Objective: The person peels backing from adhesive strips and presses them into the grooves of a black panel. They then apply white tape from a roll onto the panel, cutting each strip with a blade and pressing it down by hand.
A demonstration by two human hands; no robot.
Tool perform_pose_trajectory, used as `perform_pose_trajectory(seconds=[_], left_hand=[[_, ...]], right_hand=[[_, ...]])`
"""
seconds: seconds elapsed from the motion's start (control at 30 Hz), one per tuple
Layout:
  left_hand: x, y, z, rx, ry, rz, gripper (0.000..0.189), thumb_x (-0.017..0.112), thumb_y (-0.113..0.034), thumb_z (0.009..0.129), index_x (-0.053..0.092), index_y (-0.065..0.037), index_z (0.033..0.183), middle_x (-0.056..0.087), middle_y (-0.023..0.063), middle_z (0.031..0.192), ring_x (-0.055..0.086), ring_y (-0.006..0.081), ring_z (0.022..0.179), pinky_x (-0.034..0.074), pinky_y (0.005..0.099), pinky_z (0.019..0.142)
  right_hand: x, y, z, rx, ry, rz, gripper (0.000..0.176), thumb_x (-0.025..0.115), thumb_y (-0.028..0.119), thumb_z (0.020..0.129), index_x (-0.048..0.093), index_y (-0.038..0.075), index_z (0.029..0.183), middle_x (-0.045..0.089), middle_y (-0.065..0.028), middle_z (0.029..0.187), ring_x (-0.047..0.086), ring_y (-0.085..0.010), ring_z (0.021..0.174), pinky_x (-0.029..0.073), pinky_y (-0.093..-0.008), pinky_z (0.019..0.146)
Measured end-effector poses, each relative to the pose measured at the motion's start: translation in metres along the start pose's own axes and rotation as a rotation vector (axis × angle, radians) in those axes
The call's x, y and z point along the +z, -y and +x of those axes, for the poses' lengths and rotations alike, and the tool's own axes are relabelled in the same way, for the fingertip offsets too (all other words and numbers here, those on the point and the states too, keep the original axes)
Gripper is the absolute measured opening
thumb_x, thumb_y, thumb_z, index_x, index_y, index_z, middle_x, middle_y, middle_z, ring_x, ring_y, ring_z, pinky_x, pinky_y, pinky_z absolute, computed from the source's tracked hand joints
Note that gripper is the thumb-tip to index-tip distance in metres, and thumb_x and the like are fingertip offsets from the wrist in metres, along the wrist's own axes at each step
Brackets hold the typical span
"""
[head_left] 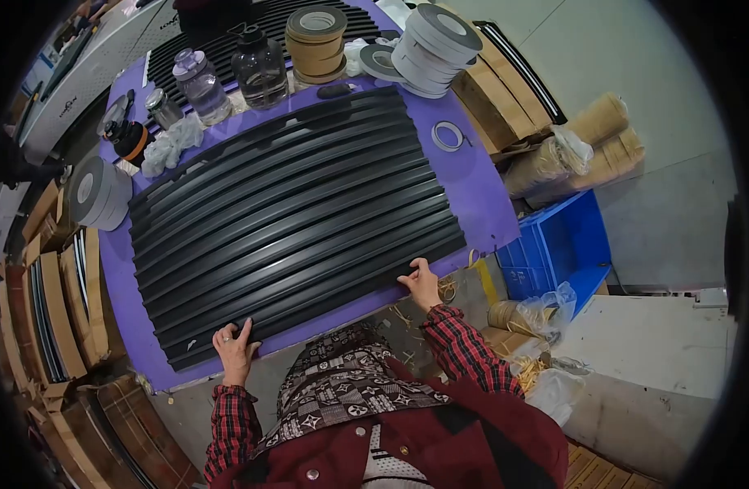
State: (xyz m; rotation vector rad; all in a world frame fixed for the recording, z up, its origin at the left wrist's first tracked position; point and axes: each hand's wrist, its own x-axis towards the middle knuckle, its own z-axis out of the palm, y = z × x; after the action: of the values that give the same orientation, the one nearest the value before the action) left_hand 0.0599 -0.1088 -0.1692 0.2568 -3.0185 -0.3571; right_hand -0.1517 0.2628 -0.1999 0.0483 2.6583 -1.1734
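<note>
Several long black strips point(293, 220) lie side by side across a purple-covered table point(476, 183), like one ridged sheet. My left hand point(237, 350) is at the near edge, left of the middle, its thumb and fingers on the nearest black strip point(333, 308). Farther right, my right hand point(422, 284) pinches that same strip near its right end. Its fingertips are partly hidden by the hand.
Tape rolls point(439, 49) are stacked at the far edge, beside bottles point(258, 69). A single tape roll point(448, 136) lies right of the strips. More rolls point(101, 194) stand left. On the floor are a blue crate point(541, 253) and cardboard boxes point(85, 293).
</note>
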Motion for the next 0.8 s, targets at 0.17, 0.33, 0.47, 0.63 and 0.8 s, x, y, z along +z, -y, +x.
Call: perform_pose_trajectory(seconds=[0.17, 0.33, 0.47, 0.63, 0.8], left_hand=[[-0.002, -0.005, 0.004, -0.081, 0.116, 0.038, 0.067, 0.073, -0.013, 0.054, 0.047, -0.017, 0.116, 0.041, 0.0111, 0.099, 0.038, 0.0271, 0.094, 0.029, 0.0391, 0.085], [-0.011, -0.028, 0.014, -0.237, 0.218, 0.088, 0.070, 0.071, -0.008, 0.055, 0.043, -0.013, 0.118, 0.040, 0.0126, 0.103, 0.038, 0.0285, 0.098, 0.027, 0.0399, 0.088], [-0.016, -0.052, 0.016, -0.264, 0.230, 0.032, 0.067, 0.069, -0.006, 0.056, 0.041, -0.009, 0.117, 0.039, 0.0145, 0.107, 0.037, 0.0309, 0.101, 0.029, 0.0403, 0.088], [0.004, -0.072, 0.023, -0.356, 0.047, -0.351, 0.028, 0.059, -0.005, 0.070, 0.053, -0.002, 0.098, 0.051, 0.0160, 0.093, 0.050, 0.0304, 0.087, 0.040, 0.0355, 0.074], [-0.021, -0.131, 0.108, -0.446, -0.080, -1.099, 0.018, 0.049, -0.008, 0.082, 0.054, 0.002, 0.096, 0.055, 0.0103, 0.082, 0.056, 0.0170, 0.073, 0.043, 0.0244, 0.065]], right_hand=[[-0.052, 0.063, 0.044, -0.187, 0.157, 0.027, 0.025, 0.064, 0.018, 0.069, 0.050, 0.003, 0.084, 0.050, -0.0076, 0.057, 0.052, -0.0163, 0.054, 0.041, -0.0274, 0.050], [-0.072, 0.053, 0.238, -0.607, -0.583, -0.260, 0.026, 0.057, 0.012, 0.072, 0.052, 0.001, 0.094, 0.052, -0.0122, 0.090, 0.050, -0.0270, 0.085, 0.039, -0.0367, 0.075], [-0.067, 0.038, 0.299, -0.229, -0.387, -0.668, 0.027, 0.057, 0.018, 0.072, 0.053, 0.003, 0.094, 0.052, -0.0113, 0.093, 0.047, -0.0307, 0.091, 0.037, -0.0400, 0.078], [-0.072, 0.083, 0.263, -0.280, -0.232, -0.239, 0.016, 0.050, 0.016, 0.077, 0.055, 0.008, 0.090, 0.058, -0.0095, 0.078, 0.052, -0.0241, 0.084, 0.038, -0.0374, 0.073], [-0.019, 0.178, 0.090, 0.074, 0.770, 1.640, 0.015, 0.046, 0.012, 0.080, 0.044, 0.005, 0.093, 0.049, -0.0030, 0.079, 0.046, -0.0145, 0.076, 0.038, -0.0269, 0.069]])
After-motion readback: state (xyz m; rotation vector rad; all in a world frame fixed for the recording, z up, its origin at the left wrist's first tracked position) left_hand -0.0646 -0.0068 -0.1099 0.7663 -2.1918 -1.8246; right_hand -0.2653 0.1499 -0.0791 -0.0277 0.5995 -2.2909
